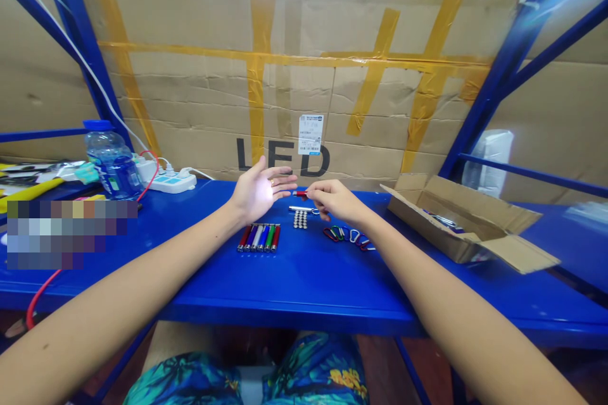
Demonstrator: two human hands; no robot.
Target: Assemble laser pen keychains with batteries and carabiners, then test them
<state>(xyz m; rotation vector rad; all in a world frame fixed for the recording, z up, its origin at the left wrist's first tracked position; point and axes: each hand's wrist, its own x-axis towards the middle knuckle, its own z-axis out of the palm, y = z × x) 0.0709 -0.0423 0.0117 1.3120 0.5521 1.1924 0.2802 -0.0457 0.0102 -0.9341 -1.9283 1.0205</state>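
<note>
My right hand (pixel 334 200) pinches a small red flashlight (pixel 299 193) and points it at my left hand (pixel 260 192). That hand is held up with its palm open and fingers stretched out, and a bright spot of light falls on the palm. Below the hands, on the blue shelf (pixel 308 278), lies a row of several coloured mini flashlights (pixel 259 237). A cluster of small silver batteries (pixel 300 219) sits beside a silver flashlight part (pixel 302 209). Several coloured carabiner clips (pixel 346 235) lie under my right wrist.
An open cardboard box (pixel 463 221) stands at the right. A water bottle (pixel 111 164) and a white power strip (pixel 173 180) sit at the back left. A taped cardboard sheet (pixel 304 76) closes the back. Blue rack posts (pixel 76 31) rise at both sides.
</note>
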